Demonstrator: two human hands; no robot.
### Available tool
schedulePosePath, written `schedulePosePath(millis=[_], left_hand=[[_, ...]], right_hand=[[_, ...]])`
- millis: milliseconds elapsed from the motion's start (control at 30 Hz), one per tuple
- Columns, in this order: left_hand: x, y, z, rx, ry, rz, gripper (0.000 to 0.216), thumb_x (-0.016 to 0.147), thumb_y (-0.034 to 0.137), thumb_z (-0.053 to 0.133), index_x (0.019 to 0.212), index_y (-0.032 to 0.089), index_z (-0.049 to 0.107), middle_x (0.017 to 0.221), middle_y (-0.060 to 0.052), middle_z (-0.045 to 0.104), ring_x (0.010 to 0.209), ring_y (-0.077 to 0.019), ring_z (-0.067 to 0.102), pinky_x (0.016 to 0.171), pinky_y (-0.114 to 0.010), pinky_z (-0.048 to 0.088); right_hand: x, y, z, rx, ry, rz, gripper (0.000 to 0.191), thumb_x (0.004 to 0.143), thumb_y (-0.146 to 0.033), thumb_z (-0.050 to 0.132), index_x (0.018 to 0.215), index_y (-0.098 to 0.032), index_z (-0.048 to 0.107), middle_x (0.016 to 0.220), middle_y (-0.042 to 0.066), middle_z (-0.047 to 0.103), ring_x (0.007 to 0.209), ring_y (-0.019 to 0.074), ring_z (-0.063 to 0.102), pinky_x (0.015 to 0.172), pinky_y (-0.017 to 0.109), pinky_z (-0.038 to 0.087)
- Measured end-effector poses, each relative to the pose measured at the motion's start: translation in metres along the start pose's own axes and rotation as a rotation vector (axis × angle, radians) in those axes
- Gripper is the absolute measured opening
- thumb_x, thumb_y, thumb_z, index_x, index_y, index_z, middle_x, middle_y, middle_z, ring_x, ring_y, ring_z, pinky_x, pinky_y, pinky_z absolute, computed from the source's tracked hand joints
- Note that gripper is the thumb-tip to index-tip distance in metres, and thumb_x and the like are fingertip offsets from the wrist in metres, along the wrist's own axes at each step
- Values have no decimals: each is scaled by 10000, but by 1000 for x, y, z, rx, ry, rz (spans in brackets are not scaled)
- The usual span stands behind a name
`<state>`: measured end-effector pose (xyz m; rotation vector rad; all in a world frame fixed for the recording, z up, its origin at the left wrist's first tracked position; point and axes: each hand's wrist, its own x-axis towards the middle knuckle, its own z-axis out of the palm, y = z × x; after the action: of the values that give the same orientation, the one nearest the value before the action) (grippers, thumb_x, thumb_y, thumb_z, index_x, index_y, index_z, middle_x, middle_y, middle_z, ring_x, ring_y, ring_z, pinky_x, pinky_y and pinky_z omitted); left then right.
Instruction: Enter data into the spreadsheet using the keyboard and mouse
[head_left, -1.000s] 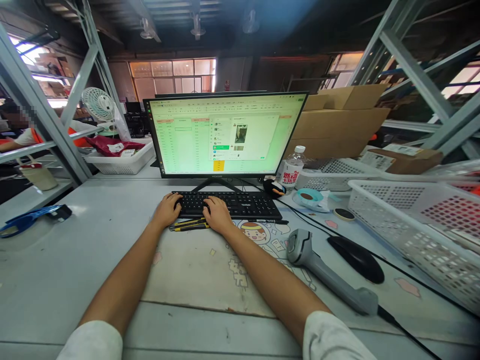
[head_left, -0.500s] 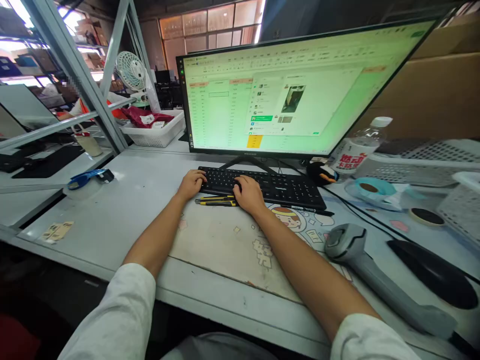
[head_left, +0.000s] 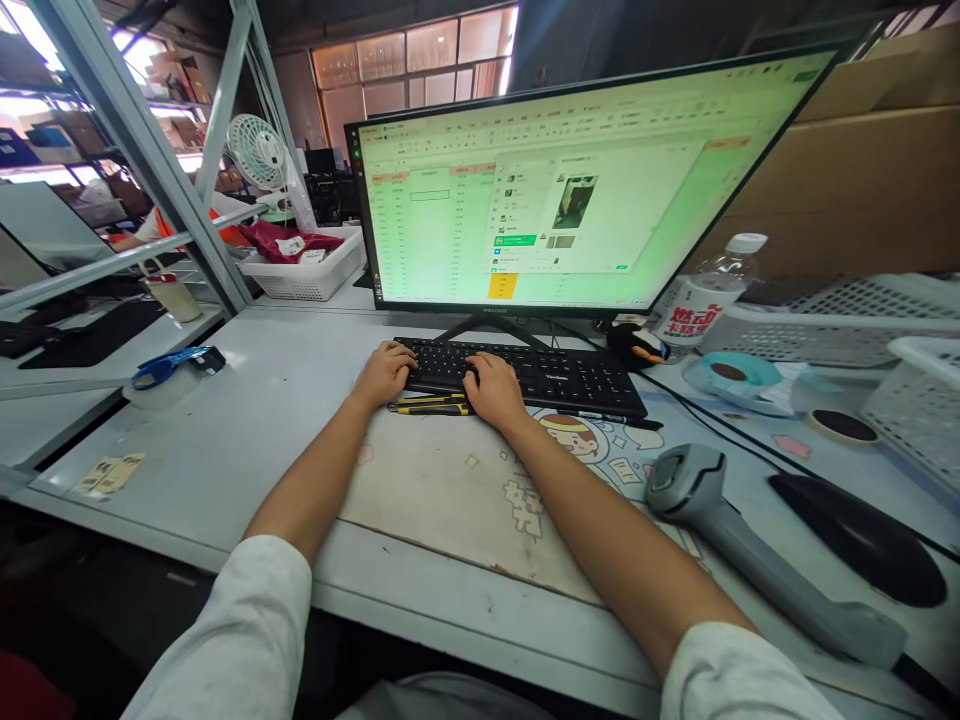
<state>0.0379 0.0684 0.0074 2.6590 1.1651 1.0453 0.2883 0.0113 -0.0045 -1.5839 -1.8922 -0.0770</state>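
Observation:
Both hands rest on a black keyboard [head_left: 581, 382] in front of a wide monitor [head_left: 442, 235], which shows a spreadsheet with a chat window over it. My left hand [head_left: 384, 374] lies at the keyboard's left end, its fingers loosely bent over the keys and holding nothing. Farther right, my right hand [head_left: 493, 386] sits over the middle keys, fingers spread, thumb toward the near edge. A yellow and black utility knife [head_left: 431, 405] lies between the hands, just below the keyboard. Near the keyboard's lower right edge is a black pen [head_left: 622, 420].
On the right are a grey barcode scanner [head_left: 739, 545], a black mouse [head_left: 859, 540], tape rolls [head_left: 735, 372], a plastic bottle [head_left: 694, 310] and white baskets [head_left: 847, 318]. A blue tape dispenser [head_left: 172, 368] stands left, near a metal frame post [head_left: 161, 165]. Another basket [head_left: 319, 275] stands behind.
The view has shifted slightly, so the monitor and bottle appear a little farther left. Both hands stay on the keyboard with barely any finger movement.

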Motion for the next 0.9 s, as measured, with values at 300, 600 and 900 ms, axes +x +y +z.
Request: schedulePosePath(millis=[300,600,900], left_hand=[[1,3,2,12,-37,-45,365,885,104,472,1030,227,782,1093,-65,760,1305,-279,575,1165,-476,466],[0,7,2,-33,30,-58,329,857,98,495,1023,214,754,1084,-82,735,1259,-266,600,1142,-444,496],[0,5,2,-79,148,-78,295,865,84,478,917,214,737,1006,-67,753,1161,-252,616,1084,-418,537]], right_hand=[[2,-4,-2,-41,-27,-6,456,985,-257,433,1349,-150,686,1467,170,607,1387,329,498,1186,525,385],[3,-6,0,-110,-32,-7,430,999,-289,432,1277,-190,745,1530,140,572,1468,342,422,1246,572,289],[6,4,-1,-118,49,55,411,955,-255,444,1196,-136,753,1463,177,611,1416,365,460,1219,571,331]])
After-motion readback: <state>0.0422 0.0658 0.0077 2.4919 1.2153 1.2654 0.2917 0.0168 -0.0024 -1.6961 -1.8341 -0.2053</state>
